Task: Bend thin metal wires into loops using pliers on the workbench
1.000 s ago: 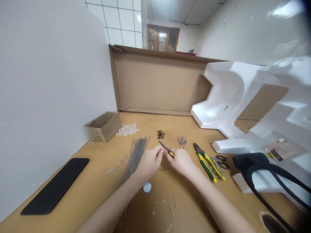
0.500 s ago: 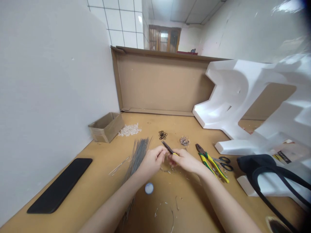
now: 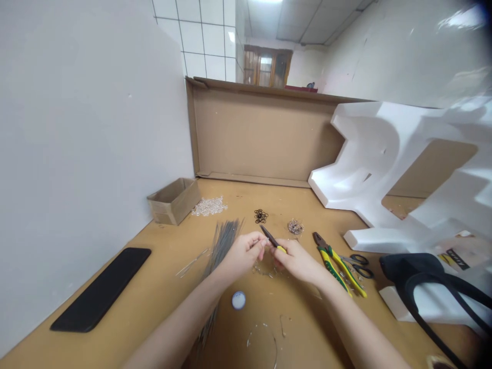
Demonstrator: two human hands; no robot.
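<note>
My right hand [image 3: 289, 258] is closed round the yellow handle of dark long-nosed pliers [image 3: 270, 237], whose tips point up and left. Beside their jaws, my left hand [image 3: 248, 250] is pinched on something too small to make out. A bundle of grey wires [image 3: 223, 243] lies under and beyond my left forearm. Small black rings [image 3: 261, 216] and a tangle of small metal pieces [image 3: 295, 226] lie just beyond the hands. Below them are a round white-and-blue lid [image 3: 238, 300] and a curved wire [image 3: 275, 341].
An open cardboard box [image 3: 175, 202] stands at the left beside clear small pieces [image 3: 209, 206]. A black flat case [image 3: 102, 289] lies nearer. Green-yellow pliers [image 3: 334, 261], scissors [image 3: 358, 265], white foam [image 3: 361, 154] and a black strap [image 3: 417, 277] are at the right.
The whole view has shifted slightly, so things appear a little further right. Both hands stay close together, with the pliers still in my right hand.
</note>
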